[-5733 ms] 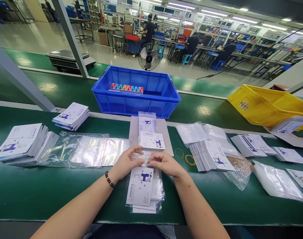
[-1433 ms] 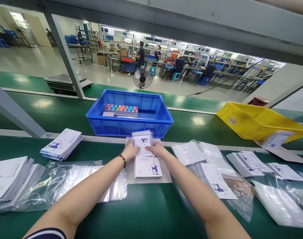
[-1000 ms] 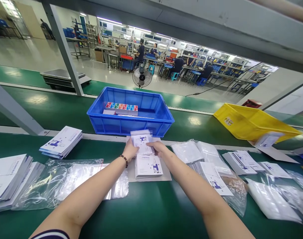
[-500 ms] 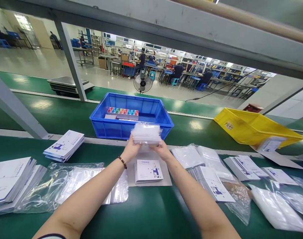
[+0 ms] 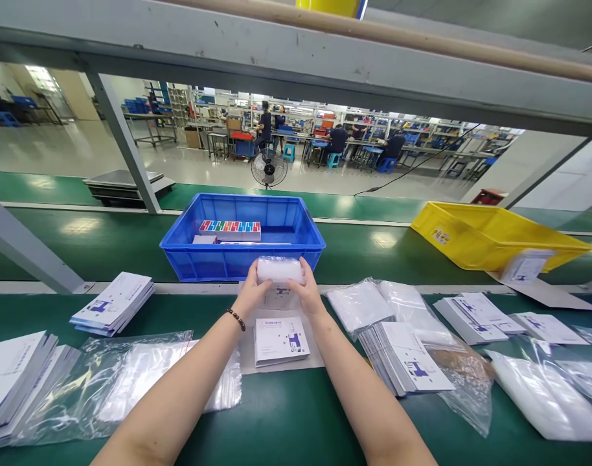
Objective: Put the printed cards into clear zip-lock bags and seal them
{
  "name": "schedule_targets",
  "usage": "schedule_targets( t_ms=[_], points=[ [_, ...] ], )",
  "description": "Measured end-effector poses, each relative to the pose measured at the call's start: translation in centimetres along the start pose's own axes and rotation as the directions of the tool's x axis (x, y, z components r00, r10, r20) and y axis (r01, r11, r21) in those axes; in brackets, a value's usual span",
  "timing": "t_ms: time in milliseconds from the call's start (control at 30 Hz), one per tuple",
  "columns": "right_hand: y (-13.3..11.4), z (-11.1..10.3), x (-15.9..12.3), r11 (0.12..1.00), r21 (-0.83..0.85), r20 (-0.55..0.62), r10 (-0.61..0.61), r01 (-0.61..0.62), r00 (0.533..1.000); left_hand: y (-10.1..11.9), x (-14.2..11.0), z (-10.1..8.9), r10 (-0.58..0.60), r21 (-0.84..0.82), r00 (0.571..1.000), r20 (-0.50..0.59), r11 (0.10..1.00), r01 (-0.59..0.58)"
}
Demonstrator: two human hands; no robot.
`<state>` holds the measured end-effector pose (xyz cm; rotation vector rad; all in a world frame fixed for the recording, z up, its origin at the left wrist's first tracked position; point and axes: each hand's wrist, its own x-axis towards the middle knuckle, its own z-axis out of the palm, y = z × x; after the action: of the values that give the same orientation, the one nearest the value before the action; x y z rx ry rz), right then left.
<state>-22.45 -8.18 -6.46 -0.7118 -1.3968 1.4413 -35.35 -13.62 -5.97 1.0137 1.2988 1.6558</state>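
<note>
Head view: left hand (image 5: 251,289), clasping the left end of a packet (image 5: 280,270); bracelet (image 5: 236,318) at its wrist. Right hand (image 5: 304,288), clasping the other end. Neither is nearer, by our reckoning: the packet lies directly between the two.

Packet, one: whitish, plastic-wrapped, long axis running left to right, hand to hand, and roughly parallel to the near wall of the blue bin (image 5: 218,262). We list it just before that wall, right of the bin's middle. Whether its lower edge touches the card (image 5: 248,356) we cannot tell.

Nearer us, below the packet: booklets (image 5: 281,338), one pile, flat on the card.

Further out, on the green surface (image 5: 286,424): to our left, plastic bags (image 5: 140,375) and a tilted stack (image 5: 112,301); to our right, a fanned pile (image 5: 405,359); beyond it, a yellow bin (image 5: 490,233).
</note>
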Motion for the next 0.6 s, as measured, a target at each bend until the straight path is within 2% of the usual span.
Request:
schedule_targets(
  t_ms=[133,233,333,467,600],
  points=[
    [0.5,0.4,-0.1,0.996,-0.009,0.069,0.084,-0.084,0.994,0.3,-0.2,0.3,-0.03,-0.026,1.0,-0.007,0.999,0.03],
    [0.6,0.7,-0.1,0.992,-0.055,0.096,0.122,-0.118,0.988,0.4,-0.2,0.8,-0.058,-0.021,0.996,-0.062,0.998,0.057],
    [0.6,0.8,0.2,0.997,-0.066,0.116,0.057,-0.049,0.992,0.6,-0.1,1.3,-0.051,-0.014,0.991,-0.121,0.999,0.049],
    [0.4,0.6,1.0,0.998,-0.024,0.156,-0.045,0.05,0.987,0.8,0.2,1.5,0.016,-0.011,0.992,-0.129,1.0,-0.017],
    [0.2,0.2,1.7,1.0,0.025,0.199,0.009,-0.014,0.98,0.1,0.7,0.9,0.01,-0.022,0.994,-0.107,1.0,-0.012]
  ],
)
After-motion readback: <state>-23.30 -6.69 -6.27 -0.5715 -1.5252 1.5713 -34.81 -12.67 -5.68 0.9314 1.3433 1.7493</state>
